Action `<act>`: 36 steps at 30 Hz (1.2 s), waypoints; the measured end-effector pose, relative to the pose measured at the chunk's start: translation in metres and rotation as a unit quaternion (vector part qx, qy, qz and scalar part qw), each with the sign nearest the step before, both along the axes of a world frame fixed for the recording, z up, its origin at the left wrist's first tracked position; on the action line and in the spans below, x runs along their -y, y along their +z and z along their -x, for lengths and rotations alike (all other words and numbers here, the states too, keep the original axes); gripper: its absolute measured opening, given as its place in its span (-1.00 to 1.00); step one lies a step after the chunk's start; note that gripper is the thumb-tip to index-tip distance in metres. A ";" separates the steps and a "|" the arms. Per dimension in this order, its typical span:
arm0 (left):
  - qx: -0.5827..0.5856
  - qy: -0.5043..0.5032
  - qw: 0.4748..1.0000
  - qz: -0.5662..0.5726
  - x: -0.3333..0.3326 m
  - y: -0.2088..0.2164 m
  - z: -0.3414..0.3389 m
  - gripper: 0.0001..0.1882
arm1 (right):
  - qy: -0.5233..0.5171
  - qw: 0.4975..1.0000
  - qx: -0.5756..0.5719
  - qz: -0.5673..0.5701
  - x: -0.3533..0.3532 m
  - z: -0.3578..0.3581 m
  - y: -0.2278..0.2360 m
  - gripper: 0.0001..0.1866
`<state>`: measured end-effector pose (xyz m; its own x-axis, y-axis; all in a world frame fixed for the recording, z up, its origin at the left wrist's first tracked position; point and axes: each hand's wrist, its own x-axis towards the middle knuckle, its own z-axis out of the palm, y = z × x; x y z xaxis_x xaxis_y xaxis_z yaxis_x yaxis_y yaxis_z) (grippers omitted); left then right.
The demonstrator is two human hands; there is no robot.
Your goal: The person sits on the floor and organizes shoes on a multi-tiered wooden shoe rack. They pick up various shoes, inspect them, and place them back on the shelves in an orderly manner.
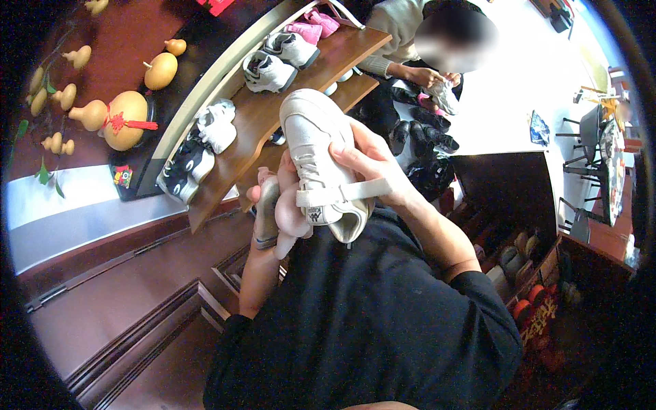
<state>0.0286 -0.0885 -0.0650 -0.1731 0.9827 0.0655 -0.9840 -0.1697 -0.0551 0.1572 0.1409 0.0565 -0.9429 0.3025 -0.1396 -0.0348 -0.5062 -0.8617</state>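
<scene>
A white sneaker [316, 137] with laces and a broad white strap is held up in front of my chest, toe pointing away and heel opening toward me. My right hand [374, 162] grips it from the right, thumb on the upper beside the laces. Close against its left side is my left hand [257, 194], fingers curled and partly hidden. At that hand are a grey-green piece [266, 213] with a dark edge and a pale pink, rounded, smooth thing [292, 217] with a tapering lower end; I cannot make out their kinds.
A wooden shoe rack [263, 126] ahead bears several pairs, including white sneakers [270, 71] and pink shoes [305, 31]. Another person [389, 41] handles a grey-white shoe [444, 96] beside black shoes [413, 137]. Gourds [126, 119] decorate the left; an open shoe cabinet [509, 174] stands right.
</scene>
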 end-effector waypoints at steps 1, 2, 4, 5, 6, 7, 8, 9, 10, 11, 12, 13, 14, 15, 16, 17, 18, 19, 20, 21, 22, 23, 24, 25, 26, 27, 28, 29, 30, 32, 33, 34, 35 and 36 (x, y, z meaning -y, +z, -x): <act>0.019 -0.008 1.000 0.002 0.004 -0.002 0.001 -0.04 | -0.007 1.000 -0.001 0.001 -0.001 0.000 -0.001 -0.36; 0.030 0.015 0.999 0.036 0.002 -0.005 -0.001 -0.07 | -0.013 1.000 -0.002 0.002 -0.001 0.000 -0.004 -0.37; 0.039 0.089 0.986 0.137 -0.007 -0.013 -0.010 -0.13 | -0.022 1.000 -0.008 0.000 -0.001 0.001 -0.008 -0.41; 0.008 0.102 0.982 0.157 -0.009 -0.009 -0.010 -0.15 | -0.025 1.000 -0.014 -0.002 -0.002 0.001 -0.010 -0.43; -0.023 0.112 0.977 0.178 -0.014 -0.001 -0.011 -0.16 | -0.029 0.999 -0.019 -0.005 -0.002 0.001 -0.011 -0.45; -0.083 0.084 0.981 0.153 -0.012 0.014 -0.004 -0.17 | -0.033 0.999 -0.018 -0.004 -0.002 0.001 -0.011 -0.46; -0.115 0.066 0.981 0.139 -0.013 0.024 -0.003 -0.17 | -0.036 0.999 -0.018 -0.003 -0.003 0.001 -0.010 -0.48; -0.148 0.049 0.980 0.123 -0.015 0.033 -0.001 -0.17 | -0.039 0.999 -0.018 -0.003 -0.003 0.001 -0.010 -0.49; -0.152 0.042 0.980 0.117 -0.017 0.036 -0.002 -0.15 | -0.036 0.999 -0.013 -0.006 -0.004 0.001 -0.010 -0.49; -0.156 0.041 0.979 0.121 -0.019 0.044 -0.004 -0.14 | -0.031 0.999 -0.010 -0.008 -0.006 0.000 -0.011 -0.49; -0.158 0.039 0.979 0.124 -0.023 0.052 -0.005 -0.12 | -0.027 1.000 -0.006 -0.012 -0.008 0.000 -0.013 -0.48; -0.158 0.041 0.977 0.134 -0.026 0.063 -0.007 -0.10 | -0.023 1.000 -0.008 -0.007 -0.010 0.000 -0.013 -0.48; -0.166 0.043 0.976 0.131 -0.028 0.063 -0.006 -0.08 | -0.019 1.000 -0.011 -0.003 -0.011 0.000 -0.014 -0.48; -0.174 0.046 0.975 0.128 -0.030 0.064 -0.006 -0.07 | -0.014 1.000 -0.013 0.001 -0.013 0.000 -0.014 -0.48; -0.190 0.048 0.974 0.110 -0.031 0.055 -0.003 -0.05 | -0.018 1.000 -0.017 0.009 -0.013 0.001 -0.014 -0.48; -0.205 0.050 0.973 0.095 -0.033 0.051 -0.002 -0.04 | -0.022 0.999 -0.021 0.018 -0.014 0.001 -0.013 -0.48; -0.208 0.040 0.973 0.092 -0.031 0.050 0.000 -0.05 | -0.026 0.999 -0.025 0.026 -0.015 0.001 -0.013 -0.48; -0.210 0.029 0.973 0.090 -0.029 0.052 0.001 -0.05 | -0.027 0.999 -0.032 0.035 -0.015 0.001 -0.014 -0.48; -0.216 0.032 0.971 0.101 -0.029 0.057 -0.001 -0.06 | -0.027 0.998 -0.038 0.043 -0.016 0.002 -0.018 -0.48; -0.222 0.033 0.968 0.112 -0.032 0.066 -0.003 -0.06 | -0.029 0.997 -0.044 0.051 -0.017 0.003 -0.022 -0.47; -0.231 0.046 0.962 0.136 -0.036 0.078 -0.008 -0.07 | -0.029 0.997 -0.048 0.050 -0.018 0.003 -0.026 -0.47; -0.240 0.060 0.956 0.161 -0.039 0.091 -0.011 -0.07 | -0.030 0.997 -0.052 0.054 -0.018 0.003 -0.027 -0.48; -0.258 0.059 0.950 0.165 -0.038 0.098 -0.013 -0.07 | -0.031 0.996 -0.056 0.058 -0.018 0.004 -0.027 -0.48; -0.277 0.059 0.944 0.169 -0.038 0.103 -0.014 -0.07 | -0.032 0.996 -0.060 0.062 -0.019 0.004 -0.027 -0.48; -0.296 0.059 0.938 0.172 -0.038 0.105 -0.014 -0.07 | -0.030 0.995 -0.064 0.068 -0.019 0.004 -0.028 -0.48; -0.293 0.054 0.941 0.163 -0.037 0.103 -0.012 -0.08 | -0.028 0.995 -0.068 0.073 -0.020 0.004 -0.029 -0.48; -0.290 0.050 0.943 0.154 -0.035 0.098 -0.009 -0.09 | -0.027 0.994 -0.072 0.079 -0.021 0.005 -0.030 -0.47; -0.287 0.045 0.946 0.145 -0.034 0.096 -0.007 -0.09 | -0.029 0.994 -0.072 0.081 -0.022 0.005 -0.031 -0.48; -0.287 0.042 0.946 0.146 -0.034 0.096 -0.006 -0.09 | -0.030 0.993 -0.072 0.084 -0.022 0.005 -0.033 -0.48; -0.287 0.036 0.946 0.147 -0.036 0.097 -0.004 -0.10 | -0.036 0.993 -0.072 0.088 -0.023 0.006 -0.034 -0.48; -0.286 0.038 0.946 0.146 -0.037 0.097 -0.004 -0.10 | -0.040 0.993 -0.073 0.089 -0.023 0.006 -0.034 -0.49; -0.286 0.041 0.946 0.145 -0.040 0.098 -0.006 -0.10 | -0.044 0.992 -0.073 0.091 -0.023 0.007 -0.035 -0.49; -0.285 0.045 0.947 0.143 -0.041 0.099 -0.006 -0.10 | -0.049 0.991 -0.072 0.098 -0.023 0.007 -0.034 -0.50; -0.285 0.045 0.945 0.153 -0.041 0.102 -0.007 -0.10 | -0.054 0.991 -0.071 0.104 -0.022 0.006 -0.034 -0.50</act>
